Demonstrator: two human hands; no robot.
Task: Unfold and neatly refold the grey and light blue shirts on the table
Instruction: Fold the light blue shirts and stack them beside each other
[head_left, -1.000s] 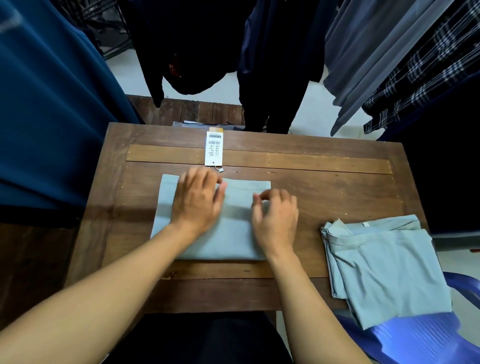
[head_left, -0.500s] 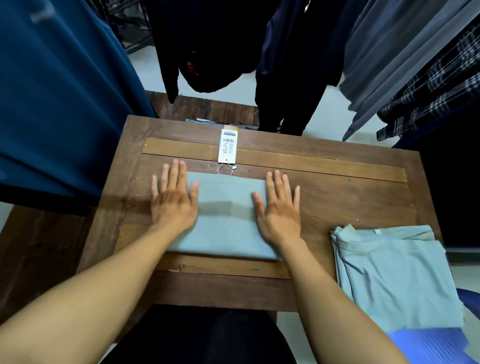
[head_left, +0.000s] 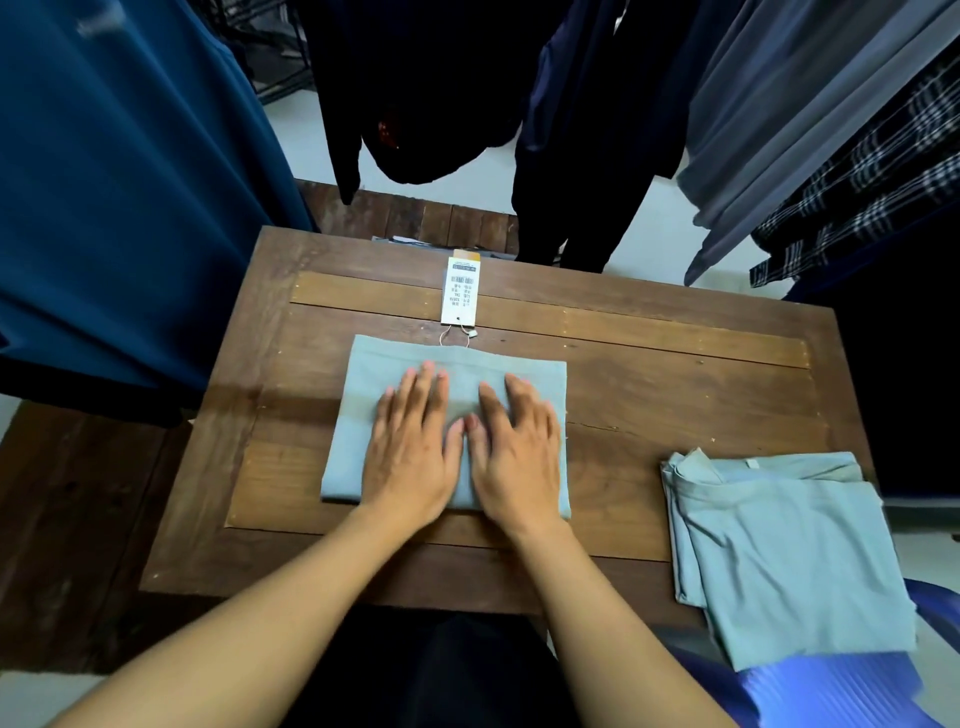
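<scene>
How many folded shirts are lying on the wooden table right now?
2. One folded shirt lies mid-table under the left hand and right hand, both flat. The second shirt lies at the right edge of the table, overhanging it. Its layers may hide another.

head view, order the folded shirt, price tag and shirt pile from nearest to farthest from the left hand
1. folded shirt, directly under the left hand
2. price tag, just beyond it, toward the back
3. shirt pile, far off to the right

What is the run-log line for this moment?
phase: pressing folded shirt flat | left hand: flat on shirt | right hand: flat on shirt | second shirt: folded, at table right edge | tag: beyond shirt
</scene>
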